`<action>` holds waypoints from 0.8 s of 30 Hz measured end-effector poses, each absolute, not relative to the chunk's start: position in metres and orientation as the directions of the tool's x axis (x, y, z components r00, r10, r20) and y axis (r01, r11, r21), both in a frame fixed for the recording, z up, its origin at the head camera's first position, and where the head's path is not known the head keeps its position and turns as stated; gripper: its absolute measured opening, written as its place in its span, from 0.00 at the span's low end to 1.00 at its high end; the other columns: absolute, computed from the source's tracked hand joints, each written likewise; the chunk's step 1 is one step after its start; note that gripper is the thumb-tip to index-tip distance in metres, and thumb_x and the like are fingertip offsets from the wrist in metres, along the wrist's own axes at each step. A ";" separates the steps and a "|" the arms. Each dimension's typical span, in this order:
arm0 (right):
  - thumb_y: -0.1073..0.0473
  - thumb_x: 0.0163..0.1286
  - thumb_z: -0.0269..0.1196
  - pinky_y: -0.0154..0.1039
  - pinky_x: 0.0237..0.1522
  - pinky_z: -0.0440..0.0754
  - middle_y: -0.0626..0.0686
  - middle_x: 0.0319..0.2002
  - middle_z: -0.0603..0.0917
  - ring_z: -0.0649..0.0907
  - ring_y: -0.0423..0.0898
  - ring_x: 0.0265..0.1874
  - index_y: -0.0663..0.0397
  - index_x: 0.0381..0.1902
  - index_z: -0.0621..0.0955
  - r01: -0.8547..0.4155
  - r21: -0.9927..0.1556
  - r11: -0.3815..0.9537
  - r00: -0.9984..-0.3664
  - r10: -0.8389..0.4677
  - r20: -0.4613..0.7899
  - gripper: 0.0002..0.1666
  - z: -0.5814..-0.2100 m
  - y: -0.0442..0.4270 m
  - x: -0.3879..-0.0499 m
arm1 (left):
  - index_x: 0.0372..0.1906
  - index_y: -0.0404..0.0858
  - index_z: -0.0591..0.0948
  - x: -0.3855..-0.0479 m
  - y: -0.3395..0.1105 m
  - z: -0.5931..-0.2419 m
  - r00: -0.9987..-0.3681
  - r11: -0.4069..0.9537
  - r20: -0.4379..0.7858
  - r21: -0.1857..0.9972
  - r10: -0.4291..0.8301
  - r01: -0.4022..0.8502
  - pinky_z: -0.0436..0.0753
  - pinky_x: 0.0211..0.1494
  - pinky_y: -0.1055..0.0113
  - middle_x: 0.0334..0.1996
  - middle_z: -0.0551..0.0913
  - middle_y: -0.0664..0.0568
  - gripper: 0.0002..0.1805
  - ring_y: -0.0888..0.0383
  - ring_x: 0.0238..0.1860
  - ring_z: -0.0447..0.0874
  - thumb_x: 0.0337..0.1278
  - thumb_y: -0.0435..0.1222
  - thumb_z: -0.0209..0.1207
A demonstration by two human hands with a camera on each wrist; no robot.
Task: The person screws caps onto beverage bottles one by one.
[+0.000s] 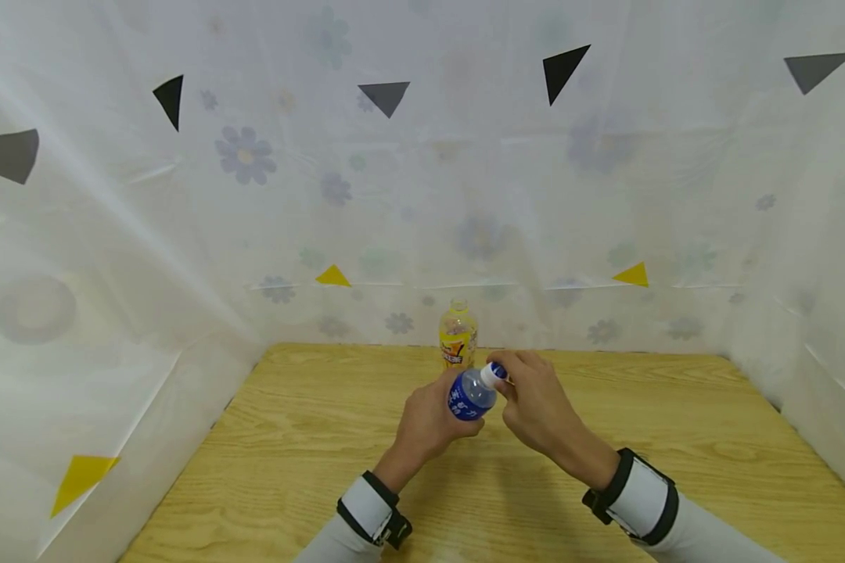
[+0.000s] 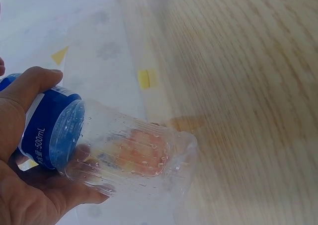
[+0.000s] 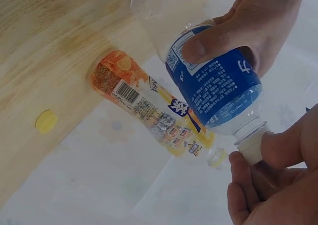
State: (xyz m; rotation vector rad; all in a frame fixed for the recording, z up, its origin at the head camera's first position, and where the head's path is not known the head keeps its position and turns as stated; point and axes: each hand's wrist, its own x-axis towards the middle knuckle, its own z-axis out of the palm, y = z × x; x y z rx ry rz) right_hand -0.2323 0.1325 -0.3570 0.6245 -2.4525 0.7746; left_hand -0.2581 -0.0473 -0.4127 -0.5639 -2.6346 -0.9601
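A clear plastic bottle with a blue label (image 1: 470,399) is tilted above the table, its neck leaning to the right. My left hand (image 1: 425,420) grips it round the label, the thumb across the print in the right wrist view. Droplets cling inside its clear lower part (image 2: 134,150) in the left wrist view. At the neck, my right hand (image 1: 541,407) pinches the white and blue cap (image 1: 494,374) between thumb and fingers. Whether the cap is loose on the neck cannot be told.
Behind the hands a capless bottle with a yellow and orange label (image 1: 458,338) stands upright on the wooden table (image 1: 310,438). A yellow cap (image 3: 46,121) lies near it. White flowered sheeting (image 1: 422,195) encloses the back and both sides.
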 end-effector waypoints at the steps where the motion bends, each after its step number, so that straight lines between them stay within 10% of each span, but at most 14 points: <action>1: 0.77 0.63 0.63 0.63 0.57 0.74 0.60 0.46 0.85 0.82 0.56 0.45 0.61 0.51 0.82 -0.550 -0.397 0.735 -0.775 -0.270 0.572 0.19 -0.357 0.132 -0.232 | 0.65 0.44 0.76 -0.258 -0.047 -0.413 -0.885 0.703 0.385 0.552 0.262 0.448 0.85 0.47 0.61 0.50 0.88 0.49 0.40 0.54 0.47 0.88 0.43 0.46 0.78; 24: 0.74 0.67 0.62 0.61 0.55 0.75 0.59 0.45 0.84 0.82 0.54 0.43 0.60 0.54 0.81 -0.574 -0.396 0.717 -0.760 -0.286 0.584 0.18 -0.362 0.135 -0.232 | 0.65 0.44 0.76 -0.259 -0.046 -0.412 -0.891 0.713 0.372 0.547 0.261 0.438 0.85 0.47 0.61 0.50 0.88 0.49 0.40 0.54 0.47 0.88 0.43 0.46 0.78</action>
